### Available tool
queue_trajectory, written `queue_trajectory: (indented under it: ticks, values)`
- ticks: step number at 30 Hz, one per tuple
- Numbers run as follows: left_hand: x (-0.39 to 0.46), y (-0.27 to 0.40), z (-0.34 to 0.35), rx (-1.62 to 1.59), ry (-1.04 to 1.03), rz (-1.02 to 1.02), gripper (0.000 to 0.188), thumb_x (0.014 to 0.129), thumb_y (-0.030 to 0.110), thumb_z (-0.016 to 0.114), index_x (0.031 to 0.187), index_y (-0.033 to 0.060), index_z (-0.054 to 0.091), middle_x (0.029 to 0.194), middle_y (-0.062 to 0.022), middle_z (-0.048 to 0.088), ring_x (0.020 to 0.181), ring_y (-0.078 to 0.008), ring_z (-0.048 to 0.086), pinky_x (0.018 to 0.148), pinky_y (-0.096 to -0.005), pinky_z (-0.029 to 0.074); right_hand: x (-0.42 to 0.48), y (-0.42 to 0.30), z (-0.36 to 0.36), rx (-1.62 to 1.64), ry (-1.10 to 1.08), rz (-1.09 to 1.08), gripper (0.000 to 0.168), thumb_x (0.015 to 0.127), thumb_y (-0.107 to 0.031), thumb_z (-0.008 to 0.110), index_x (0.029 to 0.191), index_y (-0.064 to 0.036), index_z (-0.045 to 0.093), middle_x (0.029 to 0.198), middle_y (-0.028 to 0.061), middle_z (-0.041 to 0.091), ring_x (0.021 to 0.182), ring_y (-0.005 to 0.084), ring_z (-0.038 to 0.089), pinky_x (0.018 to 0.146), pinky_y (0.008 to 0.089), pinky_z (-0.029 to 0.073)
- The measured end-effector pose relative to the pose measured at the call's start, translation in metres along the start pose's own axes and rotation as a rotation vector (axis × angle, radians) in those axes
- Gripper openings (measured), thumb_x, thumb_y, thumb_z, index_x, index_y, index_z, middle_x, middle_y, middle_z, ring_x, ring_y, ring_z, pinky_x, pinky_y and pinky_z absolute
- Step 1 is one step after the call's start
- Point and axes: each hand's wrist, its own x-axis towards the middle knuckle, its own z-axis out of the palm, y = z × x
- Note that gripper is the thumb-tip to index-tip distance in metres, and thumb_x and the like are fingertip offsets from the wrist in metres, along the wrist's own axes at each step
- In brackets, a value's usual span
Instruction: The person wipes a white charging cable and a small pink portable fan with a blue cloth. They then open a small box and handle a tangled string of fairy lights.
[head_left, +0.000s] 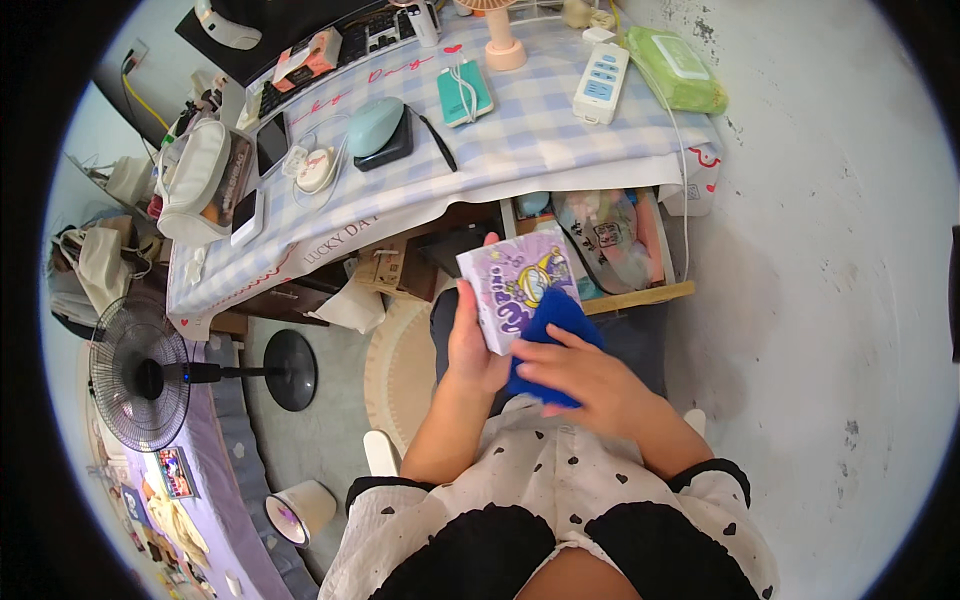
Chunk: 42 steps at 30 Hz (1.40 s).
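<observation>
A small purple-and-white printed box (517, 281) is gripped in my left hand (474, 341), tilted above my lap. My right hand (585, 375) holds a dark blue cloth (559, 330) against the box's lower right part, covering that corner. Just beyond the box is a pulled-out drawer (637, 298) of the desk. Inside it lie a clear plastic bag (607, 240) bearing writing and a light blue item (533, 202), partly hidden.
The desk's checked tablecloth (517, 142) carries a teal power bank (465, 94), a power strip (602, 82) and a green wipes pack (675, 71). A white cable (684, 202) hangs past the drawer's right side. Left stand a black fan (142, 375) and a waste bin (304, 510).
</observation>
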Motion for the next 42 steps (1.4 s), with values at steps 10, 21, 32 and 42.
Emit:
queue_trajectory:
  ticks: [10,21,32,42]
  values:
    - [-0.003,-0.009,0.006,-0.095,-0.026,0.068,0.091,0.074,0.070,0.039,0.137,0.0091,0.018,0.136,-0.0144,0.029,0.125,-0.0326,0.030,0.102,-0.0463,0.024,0.008,0.038,0.008,0.909,0.953,0.328,0.038,0.094,-0.021,0.038,0.125,0.000,0.035,0.122,0.0138,0.047,0.103,0.0221,0.053,0.088,0.0352,0.044]
    - [-0.007,-0.023,-0.003,0.609,0.053,0.494,0.101,0.063,0.025,0.075,0.135,0.0083,0.007,0.127,-0.0148,0.033,0.117,-0.0266,0.038,0.096,-0.0382,0.033,0.010,0.024,0.043,1.336,0.766,0.511,0.035,0.092,-0.020,0.043,0.120,0.001,0.041,0.111,0.0078,0.052,0.099,0.0136,0.051,0.086,0.0288,0.042]
    - [-0.010,0.028,-0.011,0.178,0.079,0.343,0.096,0.065,0.031,0.073,0.138,0.0168,0.011,0.134,-0.0130,0.029,0.123,-0.0310,0.034,0.097,-0.0481,0.035,0.041,0.017,-0.037,0.524,0.634,0.265,0.038,0.088,-0.014,0.049,0.121,0.003,0.041,0.106,0.0112,0.054,0.096,0.0142,0.052,0.085,0.0281,0.042]
    - [-0.026,0.049,0.008,-0.105,-0.112,0.010,0.092,0.067,0.044,0.064,0.138,0.0107,0.015,0.137,-0.0225,0.021,0.124,-0.0418,0.026,0.094,-0.0637,0.025,0.196,0.112,-0.048,-0.929,0.469,-0.071,0.044,0.079,-0.027,0.060,0.115,-0.005,0.048,0.106,0.0111,0.057,0.099,0.0262,0.053,0.091,0.0426,0.034]
